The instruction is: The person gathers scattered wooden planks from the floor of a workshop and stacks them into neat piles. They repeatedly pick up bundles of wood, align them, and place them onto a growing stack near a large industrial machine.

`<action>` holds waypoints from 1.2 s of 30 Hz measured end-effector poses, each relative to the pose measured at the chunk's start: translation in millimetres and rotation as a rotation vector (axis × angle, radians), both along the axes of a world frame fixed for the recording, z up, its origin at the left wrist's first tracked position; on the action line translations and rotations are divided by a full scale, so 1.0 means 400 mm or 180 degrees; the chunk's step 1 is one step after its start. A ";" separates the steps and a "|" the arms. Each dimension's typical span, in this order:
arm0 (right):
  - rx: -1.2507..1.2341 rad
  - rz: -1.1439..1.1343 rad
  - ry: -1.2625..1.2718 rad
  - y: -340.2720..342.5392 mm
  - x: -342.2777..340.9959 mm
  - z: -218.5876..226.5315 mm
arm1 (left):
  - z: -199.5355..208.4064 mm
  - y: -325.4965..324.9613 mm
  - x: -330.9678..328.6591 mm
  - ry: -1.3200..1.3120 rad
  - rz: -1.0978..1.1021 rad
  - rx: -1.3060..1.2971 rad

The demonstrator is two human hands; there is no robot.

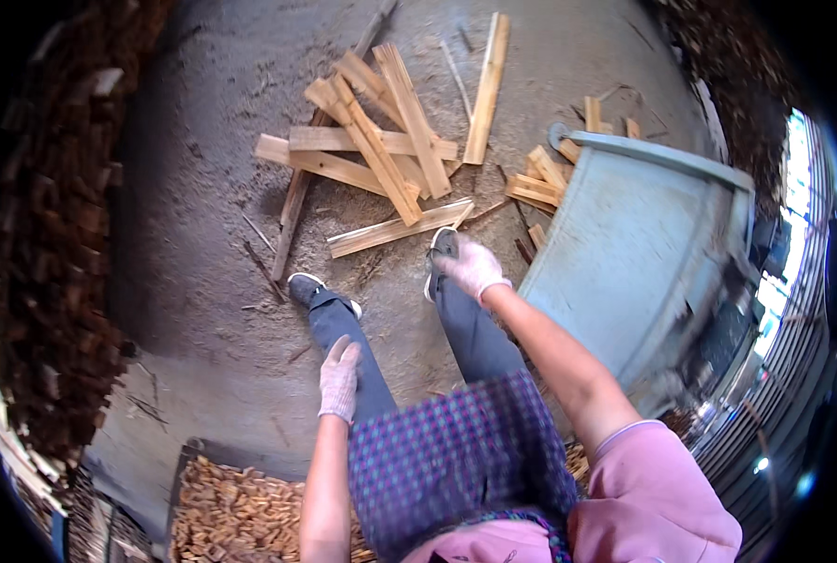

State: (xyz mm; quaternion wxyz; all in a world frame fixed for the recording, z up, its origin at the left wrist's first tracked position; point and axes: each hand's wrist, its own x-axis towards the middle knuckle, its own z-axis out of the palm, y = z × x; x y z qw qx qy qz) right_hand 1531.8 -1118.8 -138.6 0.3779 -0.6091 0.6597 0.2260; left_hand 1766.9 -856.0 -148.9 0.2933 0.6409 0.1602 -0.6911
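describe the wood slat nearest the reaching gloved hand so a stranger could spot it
Start at the big grey-blue metal bin, then go left to the right hand in a white glove. Just beyond it lies a pale flat wooden slat. Unlike the crossed heap of slats above, it lies alone on the dusty concrete floor, nearest the shoe.

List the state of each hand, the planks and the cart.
left hand: gloved, empty, hanging beside the leg
right hand: gloved, empty, reaching forward
wooden planks: loose, criss-crossed on the floor
grey metal cart: tilted, bed looks empty
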 end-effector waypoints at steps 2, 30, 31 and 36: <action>0.0042 0.0187 0.0032 -0.080 0.038 -0.206 | -0.233 0.026 -0.091 0.0426 0.0433 0.0139; 0.0304 -0.0883 -0.1797 -0.489 0.151 -0.948 | -0.958 -0.557 -0.079 -0.1305 0.0660 -0.1260; -0.0096 -0.0453 -0.1923 -0.438 0.169 -0.956 | -0.974 -0.525 -0.087 -0.1257 0.0593 -0.1398; 0.0879 -0.0556 -0.1867 -0.255 0.170 -0.976 | -0.935 -0.409 -0.050 -0.0657 0.1624 -0.1046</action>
